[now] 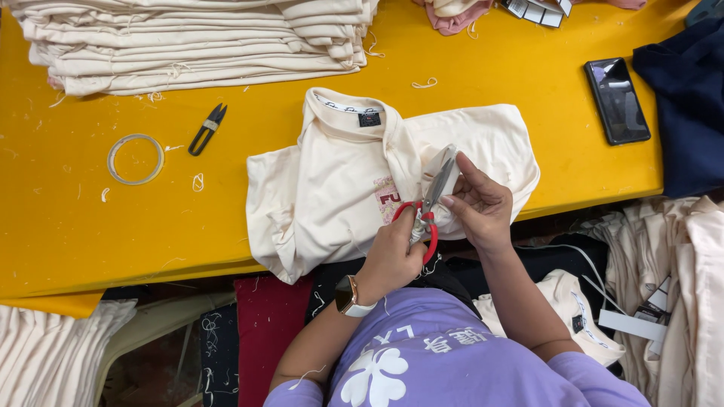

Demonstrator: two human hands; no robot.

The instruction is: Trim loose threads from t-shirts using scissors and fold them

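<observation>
Red-handled scissors [427, 213] in left hand [392, 256], right hand [479, 207] pinching cream shirt [332, 188]

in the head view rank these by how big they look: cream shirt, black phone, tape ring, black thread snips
1. cream shirt, by far the largest
2. black phone
3. tape ring
4. black thread snips, smallest
Phone over ring is close, so unsure.

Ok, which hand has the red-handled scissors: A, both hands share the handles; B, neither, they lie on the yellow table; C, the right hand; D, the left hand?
D: the left hand, the one with the wristwatch, has its fingers through the loops of the red-handled scissors, while the right hand pinches the cream cotton shirt at the blades.
</observation>
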